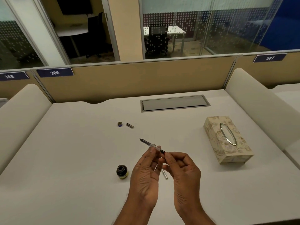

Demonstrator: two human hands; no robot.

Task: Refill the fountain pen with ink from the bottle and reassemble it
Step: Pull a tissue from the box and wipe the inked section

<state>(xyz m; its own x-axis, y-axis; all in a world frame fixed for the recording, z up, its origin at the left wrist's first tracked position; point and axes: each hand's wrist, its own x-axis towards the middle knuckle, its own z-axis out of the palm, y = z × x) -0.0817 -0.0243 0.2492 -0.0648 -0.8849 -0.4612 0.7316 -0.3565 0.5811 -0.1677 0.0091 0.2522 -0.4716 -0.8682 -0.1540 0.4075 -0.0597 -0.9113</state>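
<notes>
Both hands — left [146, 174], right [183, 171] — pinch the pen [151, 145]

One view only — a head-worn wide-angle camera looks forward and down across the white desk [81, 151], near both hands, taking in the partition [129, 78] and glass-walled rooms beyond.

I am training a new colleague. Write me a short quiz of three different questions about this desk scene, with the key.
1. True or false: the ink bottle is open.
2. Which hand pinches the dark rear end of the pen section? A) left hand B) right hand
3. Fill in: the bottle cap lies on the desk beside a small dark ____.

Key: 1 true; 2 B; 3 pen part.
</notes>
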